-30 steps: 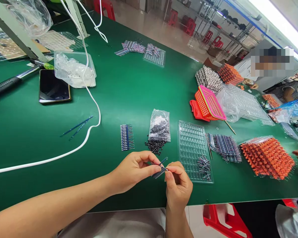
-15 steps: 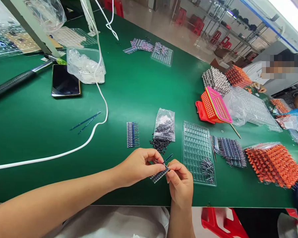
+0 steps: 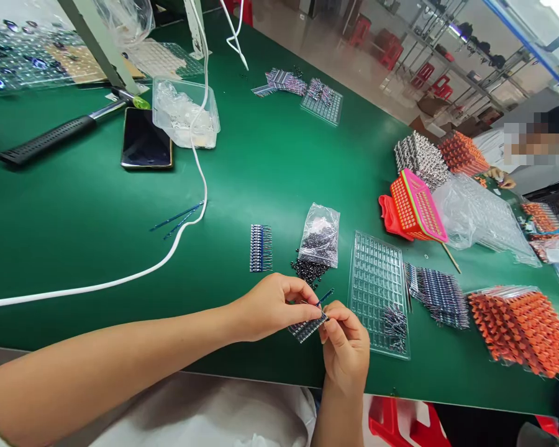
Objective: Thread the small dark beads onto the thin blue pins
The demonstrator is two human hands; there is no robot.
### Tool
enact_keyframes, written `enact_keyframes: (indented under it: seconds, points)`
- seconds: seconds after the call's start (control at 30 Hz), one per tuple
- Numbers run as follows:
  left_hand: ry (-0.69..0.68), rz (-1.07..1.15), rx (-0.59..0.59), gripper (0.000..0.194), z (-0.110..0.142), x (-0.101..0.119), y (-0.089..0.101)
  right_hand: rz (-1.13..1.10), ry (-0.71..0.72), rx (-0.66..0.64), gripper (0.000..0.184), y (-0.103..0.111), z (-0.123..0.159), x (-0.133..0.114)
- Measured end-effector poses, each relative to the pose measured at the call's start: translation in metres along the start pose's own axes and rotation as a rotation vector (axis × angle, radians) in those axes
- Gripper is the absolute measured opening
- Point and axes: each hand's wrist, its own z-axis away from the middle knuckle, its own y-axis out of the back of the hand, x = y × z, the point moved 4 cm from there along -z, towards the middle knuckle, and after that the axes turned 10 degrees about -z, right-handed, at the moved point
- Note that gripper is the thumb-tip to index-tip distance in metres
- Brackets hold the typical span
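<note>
My left hand (image 3: pixel 279 305) is closed in a pinch on a dark strip of small pin-like parts (image 3: pixel 305 329), low over the table's front. A thin blue stick (image 3: pixel 325 297) pokes up beside its fingertips. At the strip's right end my right hand (image 3: pixel 347 338) pinches too; its fingertips hide whatever small piece is between them. Just beyond the hands, small black beads (image 3: pixel 309 270) lie in a heap at the mouth of a clear plastic bag (image 3: pixel 320 233). To the right is a clear ribbed tray (image 3: pixel 375 279) with loose pin-like pieces (image 3: pixel 394 328) in its near corner.
A row of blue-and-white pins (image 3: pixel 261 248) lies left of the bag. Rightward are stacked dark strips (image 3: pixel 440 298), orange pieces (image 3: pixel 524 329) and a pink-orange basket (image 3: pixel 417 205). A white cable (image 3: pixel 168 261), phone (image 3: pixel 146 139) and hammer (image 3: pixel 51 139) lie left. Another person sits at far right.
The whole view has shifted, so the table's things appear farther right. Both hands keep nearly the same pinch at the dark strip.
</note>
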Motion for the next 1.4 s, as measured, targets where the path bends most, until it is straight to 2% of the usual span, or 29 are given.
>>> enact_keyframes:
  seconds: [0.37, 0.6, 0.87, 1.03, 1.4]
  points:
    - [-0.122, -0.275, 0.039, 0.016, 0.007, 0.01, 0.003, 0.134, 0.005, 0.005, 0.014, 0.001, 0.002, 0.001]
    - [-0.137, -0.303, 0.0, 0.015, 0.008, 0.011, 0.003, 0.061, -0.03, -0.033, 0.014, 0.0, 0.001, 0.002]
    - [-0.123, -0.33, -0.038, 0.013, 0.009, 0.016, 0.004, -0.044, -0.158, -0.032, 0.019, -0.001, -0.001, 0.004]
    - [-0.136, -0.361, -0.03, 0.014, 0.011, 0.016, 0.004, -0.031, -0.119, -0.04, 0.013, -0.001, -0.001, 0.002]
    - [-0.163, -0.437, -0.047, 0.02, 0.011, 0.016, 0.004, 0.058, -0.092, -0.099, 0.013, 0.001, 0.001, 0.002]
